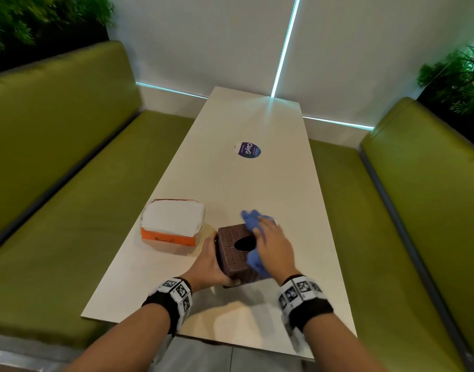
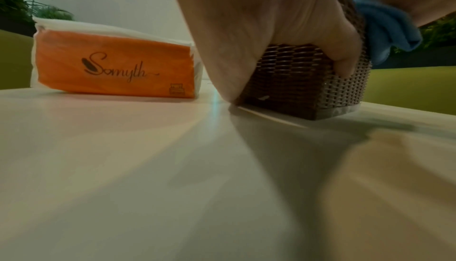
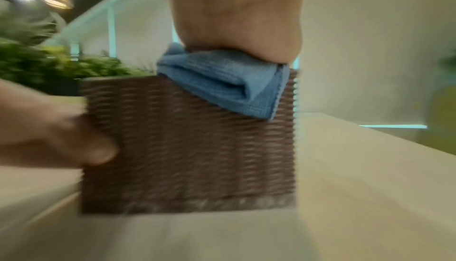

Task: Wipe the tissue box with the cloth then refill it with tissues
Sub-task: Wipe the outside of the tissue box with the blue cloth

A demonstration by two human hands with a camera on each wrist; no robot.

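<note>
A brown woven tissue box [image 1: 230, 237] with an oval top slot stands near the table's front edge. My left hand [image 1: 209, 261] grips its left side, thumb on the near wall, as the left wrist view shows on the tissue box [image 2: 296, 81]. My right hand [image 1: 273, 245] lies flat on a blue cloth [image 1: 253, 218] and presses it onto the box top. In the right wrist view the blue cloth [image 3: 222, 81] hangs over the near top edge of the tissue box [image 3: 187, 148]. An orange tissue pack [image 1: 172, 224] with white tissues showing lies left of the box.
The long white table [image 1: 257, 183] carries a round purple sticker [image 1: 248, 150] further back. Green padded benches [image 1: 69, 157] run along both sides, and a white wall closes the far end. Plants stand behind the benches.
</note>
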